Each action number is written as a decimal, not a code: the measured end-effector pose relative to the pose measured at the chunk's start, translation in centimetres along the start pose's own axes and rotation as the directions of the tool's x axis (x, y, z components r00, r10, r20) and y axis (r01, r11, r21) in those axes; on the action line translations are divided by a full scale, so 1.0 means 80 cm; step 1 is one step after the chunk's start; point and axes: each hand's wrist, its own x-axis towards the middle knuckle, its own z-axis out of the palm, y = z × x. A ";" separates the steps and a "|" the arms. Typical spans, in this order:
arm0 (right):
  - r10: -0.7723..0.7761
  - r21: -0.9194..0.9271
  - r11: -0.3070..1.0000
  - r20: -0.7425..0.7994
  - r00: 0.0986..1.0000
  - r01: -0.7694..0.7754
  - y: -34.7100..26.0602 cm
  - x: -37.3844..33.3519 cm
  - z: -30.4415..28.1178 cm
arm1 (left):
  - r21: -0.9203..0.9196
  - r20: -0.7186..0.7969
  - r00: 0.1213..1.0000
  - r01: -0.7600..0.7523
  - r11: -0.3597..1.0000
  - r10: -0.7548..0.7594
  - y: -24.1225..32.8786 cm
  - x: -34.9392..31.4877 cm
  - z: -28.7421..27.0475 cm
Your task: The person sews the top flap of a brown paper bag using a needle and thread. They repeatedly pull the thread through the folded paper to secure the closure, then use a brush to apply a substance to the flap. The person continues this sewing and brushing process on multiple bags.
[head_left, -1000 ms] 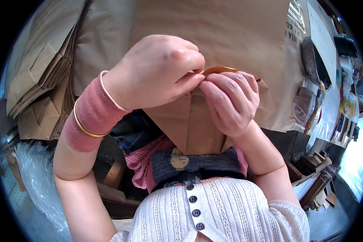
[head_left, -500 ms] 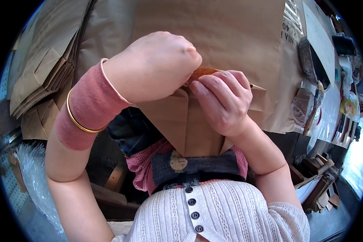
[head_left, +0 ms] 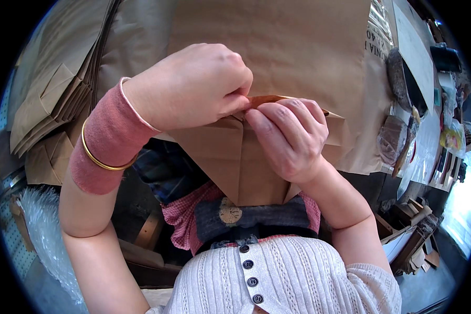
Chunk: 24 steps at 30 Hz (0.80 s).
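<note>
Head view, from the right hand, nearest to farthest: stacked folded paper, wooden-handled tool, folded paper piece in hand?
From the right hand, head view:
1. Folded paper piece: touching, in its fingers' grip.
2. Wooden-handled tool: to its right, across the brown sheets' right edge.
3. Stacked folded paper: far left, beyond the left forearm.

1. Top's a whitish-grey ribbed knit [head_left: 303, 277] with rows of tiny openwork holes, and the right sleeve [head_left: 372, 275] is short.
2. Four dark round buttons [head_left: 248, 264] down the front.
3. Left forearm's got a dusty pink cuff [head_left: 118, 128] with a pale edge, plus a thin gold bangle [head_left: 110, 168] over it.
4. Waist: dark denim-looking band [head_left: 269, 212], round cream patch [head_left: 230, 210], pink checked cloth [head_left: 180, 227] poking out around it.
5. Left hand [head_left: 206, 86] and right hand [head_left: 293, 136] are both bare.
</note>
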 end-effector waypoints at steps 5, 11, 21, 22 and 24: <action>0.035 0.035 0.999 0.020 0.999 -0.036 -0.004 0.001 0.000 | 0.199 0.073 0.996 -0.058 0.978 0.044 0.012 0.008 0.000; -0.036 -0.002 0.999 0.025 0.999 0.036 -0.003 0.000 0.001 | 0.181 0.011 0.997 -0.083 0.980 0.082 -0.004 0.004 0.003; 0.032 0.006 0.999 0.048 0.998 -0.033 -0.005 0.000 0.002 | 0.056 0.071 0.997 -0.019 0.998 0.015 0.003 0.003 -0.003; 0.018 0.013 1.000 0.053 0.998 -0.019 -0.003 0.000 0.002 | 0.074 0.038 0.999 -0.039 0.997 0.036 0.002 0.002 -0.001; -0.017 0.013 1.000 0.048 0.999 0.017 -0.004 -0.001 0.001 | 0.110 -0.025 0.997 -0.076 0.991 0.079 -0.001 0.001 0.004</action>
